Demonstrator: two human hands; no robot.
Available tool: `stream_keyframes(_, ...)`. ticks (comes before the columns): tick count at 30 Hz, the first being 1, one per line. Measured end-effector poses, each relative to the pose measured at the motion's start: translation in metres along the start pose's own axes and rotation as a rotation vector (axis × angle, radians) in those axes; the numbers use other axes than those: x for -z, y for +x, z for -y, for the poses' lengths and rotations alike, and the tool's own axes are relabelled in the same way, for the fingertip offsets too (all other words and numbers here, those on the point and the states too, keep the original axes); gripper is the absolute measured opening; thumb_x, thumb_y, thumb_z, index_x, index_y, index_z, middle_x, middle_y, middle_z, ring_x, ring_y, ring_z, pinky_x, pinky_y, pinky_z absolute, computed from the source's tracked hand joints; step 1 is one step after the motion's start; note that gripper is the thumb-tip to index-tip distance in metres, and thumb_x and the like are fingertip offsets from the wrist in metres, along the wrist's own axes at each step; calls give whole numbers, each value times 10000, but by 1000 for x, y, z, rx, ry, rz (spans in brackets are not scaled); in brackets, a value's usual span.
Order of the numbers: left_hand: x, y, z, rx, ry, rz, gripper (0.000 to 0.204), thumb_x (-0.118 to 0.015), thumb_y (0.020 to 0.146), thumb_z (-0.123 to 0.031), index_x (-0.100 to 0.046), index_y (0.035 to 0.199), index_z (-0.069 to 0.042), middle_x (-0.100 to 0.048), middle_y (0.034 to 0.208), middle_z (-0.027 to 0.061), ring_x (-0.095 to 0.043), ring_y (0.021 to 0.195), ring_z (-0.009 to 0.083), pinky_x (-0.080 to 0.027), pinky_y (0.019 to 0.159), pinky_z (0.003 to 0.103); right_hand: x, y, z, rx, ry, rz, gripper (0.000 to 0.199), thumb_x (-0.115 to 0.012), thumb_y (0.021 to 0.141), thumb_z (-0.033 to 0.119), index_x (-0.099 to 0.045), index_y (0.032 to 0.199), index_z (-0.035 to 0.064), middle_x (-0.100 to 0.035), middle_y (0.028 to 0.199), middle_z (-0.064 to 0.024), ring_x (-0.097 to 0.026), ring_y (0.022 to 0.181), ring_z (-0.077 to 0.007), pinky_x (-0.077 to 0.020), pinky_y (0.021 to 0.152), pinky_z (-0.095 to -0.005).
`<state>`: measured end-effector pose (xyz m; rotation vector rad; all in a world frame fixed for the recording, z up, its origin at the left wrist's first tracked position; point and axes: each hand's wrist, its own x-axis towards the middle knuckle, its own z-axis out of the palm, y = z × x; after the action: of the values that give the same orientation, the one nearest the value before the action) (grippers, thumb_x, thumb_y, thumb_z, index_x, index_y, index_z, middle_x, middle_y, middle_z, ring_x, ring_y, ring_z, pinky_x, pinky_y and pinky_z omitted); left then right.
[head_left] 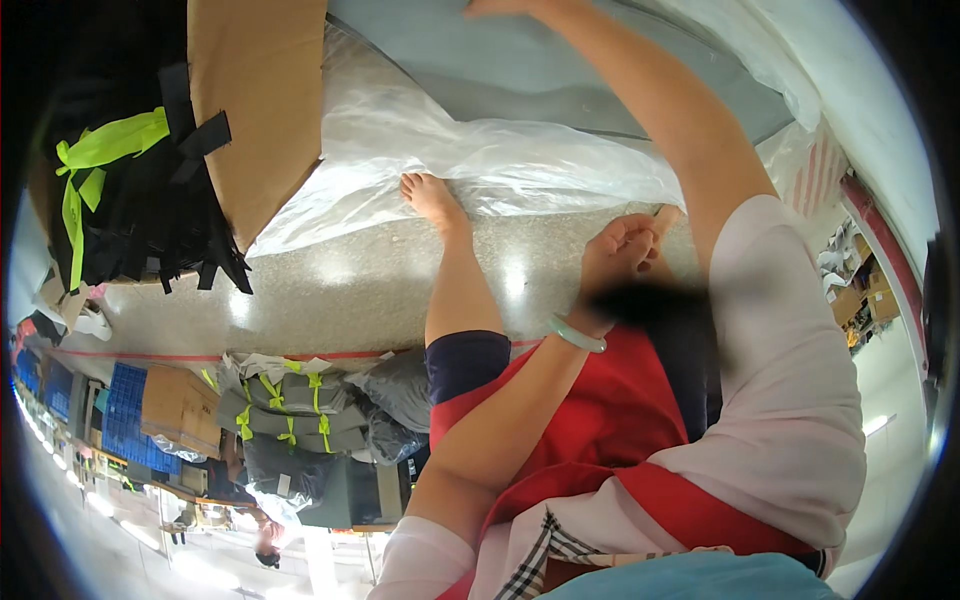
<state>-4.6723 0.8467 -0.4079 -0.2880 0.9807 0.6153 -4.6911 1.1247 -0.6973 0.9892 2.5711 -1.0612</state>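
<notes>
My left hand (pixel 622 250) is in front of my body, above my lap and partly over one foot. Its fingers are half curled and a little apart, and I see nothing in them. A pale green bangle (pixel 578 335) circles that wrist, beside a dark blurred patch. Far ahead, my right arm reaches over a large grey sheet (pixel 570 70). My right hand (pixel 500 5) is at the sheet, cut off by the upper edge, so its grip is hidden. Clear plastic film (pixel 400 130) spreads under and in front of the sheet.
Brown cardboard (pixel 255 90) and black strips (pixel 130 220) with a neon yellow ribbon (pixel 110 140) are at the left. Grey bundles (pixel 340 420) tied in yellow, a cardboard box (pixel 180 405) and blue crates (pixel 125 420) stand beyond the shiny floor (pixel 350 280). Another person (pixel 268 535) is far off.
</notes>
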Motion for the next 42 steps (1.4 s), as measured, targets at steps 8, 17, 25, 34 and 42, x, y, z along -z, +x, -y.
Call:
stream_keyframes(8, 1, 2, 3, -30, -76, -3, 290, -566, 950, -192, -590, 1182, -18, -642, 1042, 64, -621, 901, 138, -484, 812, 279, 89, -70, 127, -233, 178, 712, 704, -727, 748, 327, -504, 1317, -23, -582, 1248, -210, -534, 1198, -338, -437, 992, -407)
stream_keyframes(17, -5, 3, 1, 20, -42, -24, 253, -550, 936, -150, -608, 1142, -15, -640, 933, 16, -565, 808, 78, -462, 732, 234, 0, -10, 73, -333, 29, -260, 616, -674, 794, 147, -454, 1363, 60, -443, 1385, -214, -380, 1309, -386, -333, 1064, -481)
stream_keyframes(25, 4, 9, 13, 13, -55, 0, 203, -578, 930, -135, -621, 1073, 2, -647, 913, 8, -570, 778, 76, -461, 744, 240, -41, -75, 95, -399, -33, -760, 484, -688, 795, 112, -513, 1242, 52, -556, 1247, -187, -519, 1167, -298, -413, 967, -446)
stream_keyframes(34, 14, 13, 25, -149, 255, -85, 188, -573, 945, -155, -632, 1077, -34, -668, 961, 23, -628, 849, 122, -503, 738, 262, -18, -144, 113, -580, 605, -229, 458, -620, 897, 380, -561, 1254, 99, -621, 1197, -156, -586, 1094, -330, -469, 920, -412)
stream_keyframes(42, 79, -16, 118, -273, 817, -100, 284, -606, 891, -171, -633, 1112, 5, -662, 918, 67, -628, 760, 128, -514, 650, 262, -36, -449, 199, -697, 510, -218, 311, -549, 866, 337, -622, 946, 45, -631, 982, -187, -595, 946, -402, -467, 827, -491)
